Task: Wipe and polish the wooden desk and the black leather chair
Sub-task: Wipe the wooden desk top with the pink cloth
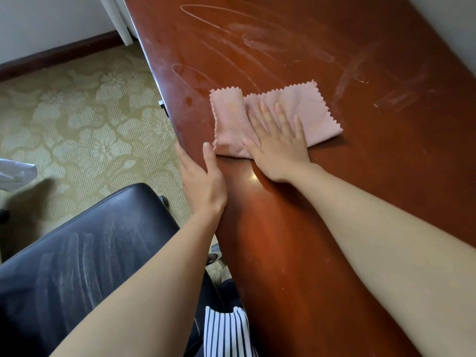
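Observation:
A reddish-brown wooden desk runs from the lower right to the top, with pale smear marks across its far part. A folded pink cloth with zigzag edges lies flat on it. My right hand presses the cloth with straight, spread fingers. My left hand rests on the desk's left edge, thumb on top and fingers over the side. The black leather chair stands at the lower left, its seat streaked with dust.
Patterned beige carpet covers the floor left of the desk. A white wall with a dark skirting board runs along the top left. Something white shows at the left edge. Striped clothing is at the bottom.

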A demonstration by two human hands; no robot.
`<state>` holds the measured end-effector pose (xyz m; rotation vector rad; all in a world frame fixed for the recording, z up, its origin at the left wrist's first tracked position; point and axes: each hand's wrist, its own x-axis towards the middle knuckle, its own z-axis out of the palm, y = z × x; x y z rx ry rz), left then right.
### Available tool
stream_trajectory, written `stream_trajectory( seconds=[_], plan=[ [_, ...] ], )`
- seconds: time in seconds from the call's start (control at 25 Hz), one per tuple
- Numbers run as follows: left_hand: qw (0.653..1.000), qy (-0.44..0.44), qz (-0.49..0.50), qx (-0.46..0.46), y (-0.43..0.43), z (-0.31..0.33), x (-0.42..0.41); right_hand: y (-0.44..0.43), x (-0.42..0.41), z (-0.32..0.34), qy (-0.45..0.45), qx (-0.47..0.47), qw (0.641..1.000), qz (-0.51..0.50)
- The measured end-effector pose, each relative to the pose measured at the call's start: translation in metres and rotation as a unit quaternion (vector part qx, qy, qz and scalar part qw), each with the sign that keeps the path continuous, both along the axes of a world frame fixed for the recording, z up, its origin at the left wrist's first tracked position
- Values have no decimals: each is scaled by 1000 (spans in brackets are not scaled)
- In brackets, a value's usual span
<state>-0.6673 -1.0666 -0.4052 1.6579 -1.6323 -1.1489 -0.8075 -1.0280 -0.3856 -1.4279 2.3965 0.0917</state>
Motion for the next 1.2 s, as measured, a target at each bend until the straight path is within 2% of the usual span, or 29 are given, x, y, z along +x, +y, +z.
stream_trajectory(
  seconds=[0.16,0.4,0.56,0.76,0.88,1.2],
  plan=[
    [999,33,2,-7,0,1,2,41,17,3,6,-11,1000,22],
    [999,40,2,2,2,2,4,149,59,2,31,-22,997,60],
    [999,39,-1,-3,3,3,3,194,65,7,14,11,997,72],
    [1000,28,-6,-4,3,1,2,170,38,11,27,32,999,17],
    [1000,26,-5,-9,3,0,2,136,5,12,14,46,998,-41],
    [1000,4,3,-2,2,-1,0,38,-74,11,-25,55,991,-115]
  ],
)
